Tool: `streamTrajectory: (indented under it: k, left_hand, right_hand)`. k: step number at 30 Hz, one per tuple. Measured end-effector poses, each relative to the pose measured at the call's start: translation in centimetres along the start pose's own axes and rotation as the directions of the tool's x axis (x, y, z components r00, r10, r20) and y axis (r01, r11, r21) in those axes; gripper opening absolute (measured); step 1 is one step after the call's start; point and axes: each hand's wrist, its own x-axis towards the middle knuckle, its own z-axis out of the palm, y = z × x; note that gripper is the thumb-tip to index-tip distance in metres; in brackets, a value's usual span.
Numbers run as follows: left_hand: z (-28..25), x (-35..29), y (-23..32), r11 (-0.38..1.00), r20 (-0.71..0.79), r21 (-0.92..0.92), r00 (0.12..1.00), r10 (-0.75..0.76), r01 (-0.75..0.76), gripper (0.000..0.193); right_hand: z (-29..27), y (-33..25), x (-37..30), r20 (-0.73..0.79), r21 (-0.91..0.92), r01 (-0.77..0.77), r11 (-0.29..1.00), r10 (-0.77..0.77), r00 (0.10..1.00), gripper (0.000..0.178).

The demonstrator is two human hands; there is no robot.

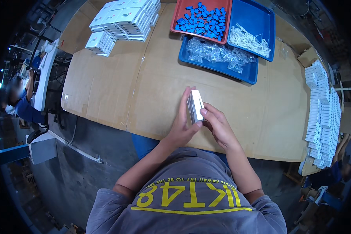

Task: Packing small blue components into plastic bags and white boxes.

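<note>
Between my two hands, above the near middle of the table, a small white box (197,103) is held on edge and slightly tilted. My left hand (183,119) grips its left side, fingers along the far part and thumb at the near end. From the right, my right hand (217,124) closes on the near right part, its thumb pressed against the box. Some fingers of both hands are hidden behind the box. Whether its flap is open cannot be made out.
White boxes (123,17) are stacked at the far left, and many more white boxes (323,113) line the right edge. A red tray (174,24) holds blue pieces; one blue tray (272,23) has white sticks, another blue tray (222,72) clear plastic pieces. People work at both sides.
</note>
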Motion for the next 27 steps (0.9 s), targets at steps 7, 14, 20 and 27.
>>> streamTrajectory:
  k: [7, 14, 20, 27]
  left_hand:
    - [0.9, 0.4, -0.4, 0.770, -0.039, -0.505, 0.881, -0.471, 0.389, 0.076]
    - [1.9, 0.6, 1.1, 0.893, -0.240, -0.389, 0.911, -0.334, 0.225, 0.078]
    - [2.0, 0.4, 2.0, 0.921, -0.242, -0.362, 0.939, -0.245, 0.147, 0.082]
    - [2.5, -0.1, 1.6, 0.917, -0.264, -0.368, 0.928, -0.263, 0.155, 0.081]
  right_hand:
    - [1.8, 2.5, 0.5, -0.017, -0.226, 0.433, 0.873, -0.448, 0.894, 0.053]
    - [4.0, 4.2, -0.2, -0.099, -0.429, 0.486, 0.762, -0.574, 0.813, 0.052]
    - [4.2, 4.1, -0.9, -0.006, -0.572, 0.557, 0.602, -0.682, 0.731, 0.051]
    - [4.2, 4.5, -1.0, -0.014, -0.577, 0.556, 0.599, -0.688, 0.726, 0.048]
